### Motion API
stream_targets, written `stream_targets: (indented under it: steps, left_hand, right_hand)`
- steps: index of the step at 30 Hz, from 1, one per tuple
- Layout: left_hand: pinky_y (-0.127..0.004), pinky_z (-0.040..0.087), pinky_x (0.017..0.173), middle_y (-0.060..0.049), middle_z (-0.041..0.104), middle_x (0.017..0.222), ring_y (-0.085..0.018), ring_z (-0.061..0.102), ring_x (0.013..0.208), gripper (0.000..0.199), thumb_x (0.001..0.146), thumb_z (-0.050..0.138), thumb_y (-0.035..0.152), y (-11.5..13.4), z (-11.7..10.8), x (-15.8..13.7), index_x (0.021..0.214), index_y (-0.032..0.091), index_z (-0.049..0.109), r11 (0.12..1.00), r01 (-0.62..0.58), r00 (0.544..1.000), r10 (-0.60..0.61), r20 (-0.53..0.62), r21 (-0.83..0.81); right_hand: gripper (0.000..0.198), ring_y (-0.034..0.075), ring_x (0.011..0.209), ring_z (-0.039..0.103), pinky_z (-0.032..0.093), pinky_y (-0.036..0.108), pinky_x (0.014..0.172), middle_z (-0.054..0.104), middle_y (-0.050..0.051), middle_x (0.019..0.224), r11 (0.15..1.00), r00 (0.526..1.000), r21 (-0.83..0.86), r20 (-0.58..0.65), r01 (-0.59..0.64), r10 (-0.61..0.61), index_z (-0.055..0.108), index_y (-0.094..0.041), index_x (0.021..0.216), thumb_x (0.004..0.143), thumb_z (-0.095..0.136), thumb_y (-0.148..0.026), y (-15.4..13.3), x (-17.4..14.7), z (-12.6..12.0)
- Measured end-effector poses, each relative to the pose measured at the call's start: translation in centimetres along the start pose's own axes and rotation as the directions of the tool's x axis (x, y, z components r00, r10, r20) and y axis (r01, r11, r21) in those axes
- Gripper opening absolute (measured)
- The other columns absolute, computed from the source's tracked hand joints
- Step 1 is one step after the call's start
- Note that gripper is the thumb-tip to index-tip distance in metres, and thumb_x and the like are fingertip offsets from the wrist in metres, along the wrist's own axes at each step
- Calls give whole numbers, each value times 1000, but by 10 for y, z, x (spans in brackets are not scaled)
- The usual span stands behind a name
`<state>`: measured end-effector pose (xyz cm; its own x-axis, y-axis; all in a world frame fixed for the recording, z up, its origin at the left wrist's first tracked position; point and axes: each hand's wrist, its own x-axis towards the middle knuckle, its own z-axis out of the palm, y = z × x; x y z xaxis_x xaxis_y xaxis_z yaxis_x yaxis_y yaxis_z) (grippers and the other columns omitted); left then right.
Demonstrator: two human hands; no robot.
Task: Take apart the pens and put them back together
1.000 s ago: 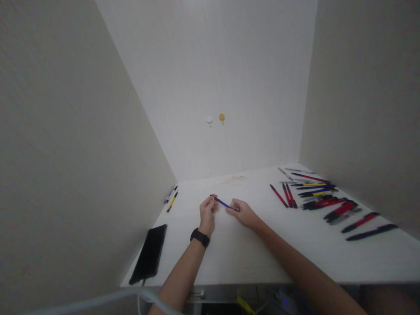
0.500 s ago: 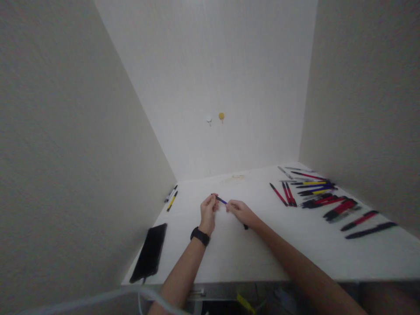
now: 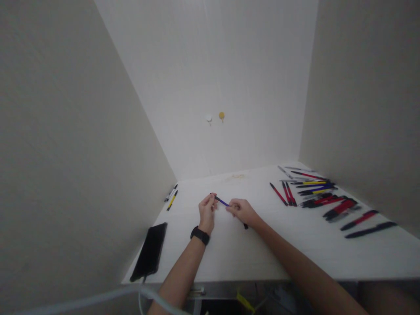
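A blue pen (image 3: 223,202) with a black end is held between my two hands, over the middle of the white table. My left hand (image 3: 207,210), with a black watch on its wrist, pinches the pen's black end. On the other side, my right hand (image 3: 242,211) has its fingers closed around the blue barrel. A small black tip (image 3: 246,226) shows under the right hand. Whether it belongs to the same pen or to another piece is hidden by the palm.
Several red, black, yellow, blue and clear pens (image 3: 339,210) lie spread along the table's right side. Two pens (image 3: 172,200) rest by the left wall. A black phone (image 3: 149,251) with a cable lies at front left. Walls enclose three sides.
My hands have drawn slightly apart, the left a little left and the right a little right. More of the blue barrel shows between them.
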<state>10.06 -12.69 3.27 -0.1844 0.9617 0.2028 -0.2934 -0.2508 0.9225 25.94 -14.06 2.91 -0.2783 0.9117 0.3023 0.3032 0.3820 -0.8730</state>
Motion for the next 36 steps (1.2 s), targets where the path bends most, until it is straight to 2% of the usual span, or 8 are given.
stream_targets:
  steps: [4, 8, 12, 21, 25, 30, 33, 36]
  left_hand:
    - [-20, 23, 47, 1, 55, 62, -4, 39, 48, 41, 67, 73, 48, -1, 0, 0, 84, 12, 68, 1000, -9, 1000, 9, -13, 17]
    - [-20, 23, 46, 3, 51, 59, -4, 38, 48, 40, 68, 73, 49, 0, 1, 0, 81, 12, 67, 1000, -4, 1000, 4, 16, 24]
    - [-20, 22, 46, 5, 45, 54, -5, 35, 47, 39, 69, 71, 50, 0, 1, 0, 77, 12, 65, 999, -27, 999, 26, 40, 46]
    - [-20, 20, 46, 6, 38, 53, -5, 31, 49, 37, 68, 73, 47, 3, 4, -3, 66, 13, 58, 996, -62, 997, 58, 51, 67]
    - [-20, 20, 45, 6, 41, 58, -4, 32, 49, 37, 68, 74, 47, 5, 7, -4, 74, 14, 58, 1000, 11, 992, -10, 124, -4]
    - [-20, 25, 48, 4, 45, 62, -5, 38, 51, 46, 73, 70, 47, 6, 7, -5, 104, 15, 63, 999, 37, 978, -32, 208, -22]
    - [-20, 25, 48, 4, 45, 60, -5, 37, 50, 45, 70, 72, 47, 5, 6, -4, 99, 13, 66, 999, 39, 981, -39, 190, 2]
    - [-20, 22, 46, 4, 45, 59, -5, 35, 49, 42, 66, 75, 47, 4, 4, -4, 88, 12, 67, 999, 22, 989, -25, 144, 24]
  right_hand:
    - [20, 11, 54, 43, 30, 22, 53, 49, -5, 56, 998, 995, -61, -91, 33, -39, 52, -19, 67, 73, 64, -34, 1, 0, 0]
    - [26, 12, 56, 42, 30, 23, 53, 50, -3, 59, 997, 997, -21, 15, 80, -79, 59, -17, 72, 85, 48, -38, 1, 1, -2]
    - [25, 12, 54, 41, 30, 23, 53, 48, -3, 56, 997, 995, -14, 65, 73, -72, 60, -17, 70, 85, 45, -32, -1, 0, -4]
    - [15, 12, 57, 45, 31, 23, 56, 52, -4, 59, 994, 996, -103, -67, 45, -52, 45, -21, 69, 80, 55, -26, 1, -1, -4]
    - [12, 13, 63, 48, 32, 23, 60, 52, -4, 65, 985, 993, -146, -56, 91, -100, 50, -21, 76, 85, 50, -29, 3, 0, -5]
    - [29, 15, 69, 51, 35, 25, 64, 58, 0, 72, 987, 992, -104, 4, 124, -124, 59, -19, 80, 92, 36, -33, 6, 2, -6]
    - [31, 16, 70, 52, 36, 25, 65, 60, 1, 72, 988, 993, -101, 3, 115, -116, 61, -18, 81, 92, 35, -31, 4, 2, -7]
    - [21, 14, 62, 49, 33, 24, 60, 56, -1, 64, 986, 995, -143, -18, 91, -95, 58, -19, 74, 87, 45, -29, 0, 1, -8]
